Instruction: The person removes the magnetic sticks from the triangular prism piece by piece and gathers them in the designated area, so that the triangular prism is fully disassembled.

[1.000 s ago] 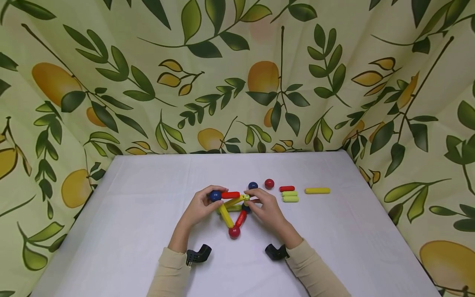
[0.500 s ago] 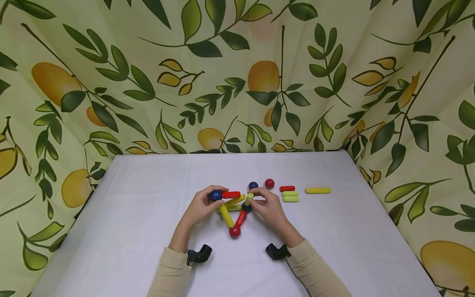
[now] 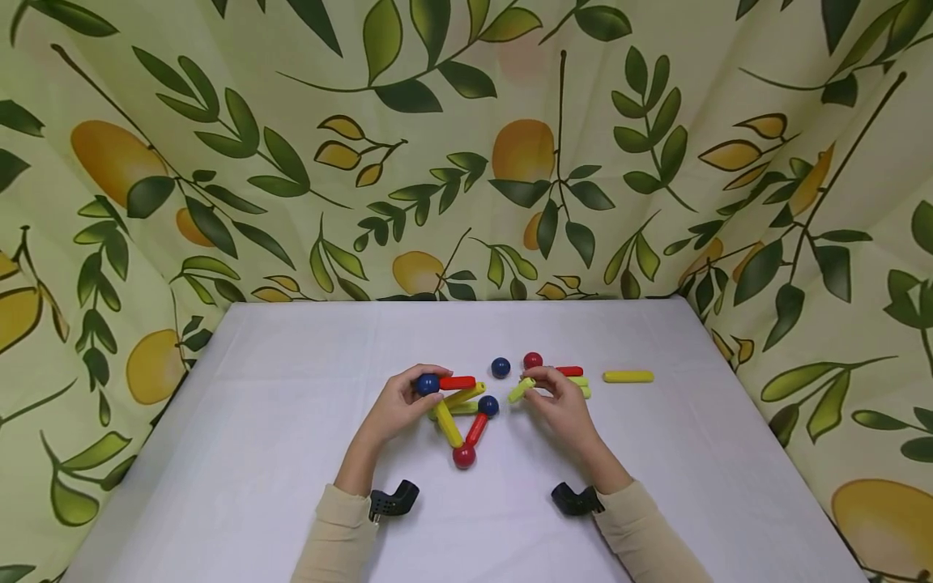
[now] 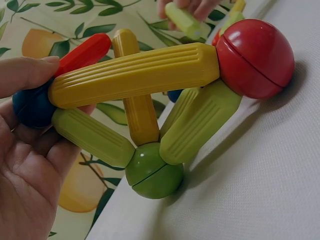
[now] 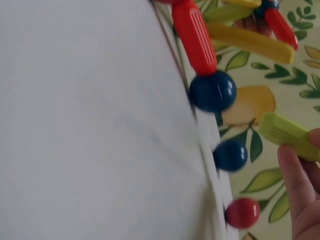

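Note:
My left hand (image 3: 394, 409) grips a dark blue ball (image 3: 428, 385) at the raised corner of a frame of ridged magnetic sticks and balls. From that ball a red stick (image 3: 457, 382) juts out with its far end free. A yellow stick (image 4: 135, 72) slopes from it to a red ball (image 4: 257, 59) on the table, and a light green stick (image 4: 93, 137) runs to a green ball (image 4: 154, 171). Another red stick (image 3: 477, 429) links the red ball to a second blue ball (image 3: 488, 406). My right hand (image 3: 564, 413), apart from the frame, pinches a short light green stick (image 3: 521, 391).
Behind the right hand lie a loose blue ball (image 3: 500, 368), a loose red ball (image 3: 533, 361), a short red stick (image 3: 570, 371) and light green sticks (image 3: 581, 381), partly hidden. Farther right lies a long yellow stick (image 3: 628, 376). A leaf-patterned curtain (image 3: 466, 162) surrounds the white table (image 3: 306, 356).
My right hand has tilted the light green stick off the frame's second blue ball and carried it to the right. The left hand keeps its hold on the raised corner.

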`<state>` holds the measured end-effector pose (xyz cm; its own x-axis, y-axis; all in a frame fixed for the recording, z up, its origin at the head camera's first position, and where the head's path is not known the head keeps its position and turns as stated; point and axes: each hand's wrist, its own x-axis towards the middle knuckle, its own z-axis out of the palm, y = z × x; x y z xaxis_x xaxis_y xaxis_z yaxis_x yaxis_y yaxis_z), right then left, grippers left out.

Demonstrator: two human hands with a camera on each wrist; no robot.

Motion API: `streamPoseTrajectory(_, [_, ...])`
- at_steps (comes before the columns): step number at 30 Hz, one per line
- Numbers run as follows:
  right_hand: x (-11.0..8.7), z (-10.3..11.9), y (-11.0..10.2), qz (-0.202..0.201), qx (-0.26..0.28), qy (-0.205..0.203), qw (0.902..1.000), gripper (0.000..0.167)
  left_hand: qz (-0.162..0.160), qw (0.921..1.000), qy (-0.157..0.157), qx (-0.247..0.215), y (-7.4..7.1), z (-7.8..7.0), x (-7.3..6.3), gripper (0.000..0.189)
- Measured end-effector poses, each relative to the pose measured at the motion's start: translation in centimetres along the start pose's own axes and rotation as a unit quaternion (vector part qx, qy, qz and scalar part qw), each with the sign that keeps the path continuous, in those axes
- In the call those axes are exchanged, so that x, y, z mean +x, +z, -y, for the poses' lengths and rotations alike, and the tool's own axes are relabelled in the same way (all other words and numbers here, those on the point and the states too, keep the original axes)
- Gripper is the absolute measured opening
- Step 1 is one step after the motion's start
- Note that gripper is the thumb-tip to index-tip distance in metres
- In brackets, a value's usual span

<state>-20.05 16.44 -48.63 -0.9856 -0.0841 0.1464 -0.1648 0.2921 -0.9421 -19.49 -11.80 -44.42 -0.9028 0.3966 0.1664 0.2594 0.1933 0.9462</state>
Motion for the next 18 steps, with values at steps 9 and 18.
streamPoseTrajectory(9, [-1.5,-2.1,-4.5,-0.05,-0.049,0.064,0.9955,0.024,0.0,0.9999,0.017,-0.002,0.0,0.1,0.0,0.032])
streamPoseTrajectory(18, [-2.5,-3.9,-5.8,-0.085,-0.138,0.099,0.9817,0.026,0.0,1.0,-0.001,0.003,-0.1,-0.1,0.0,0.032])
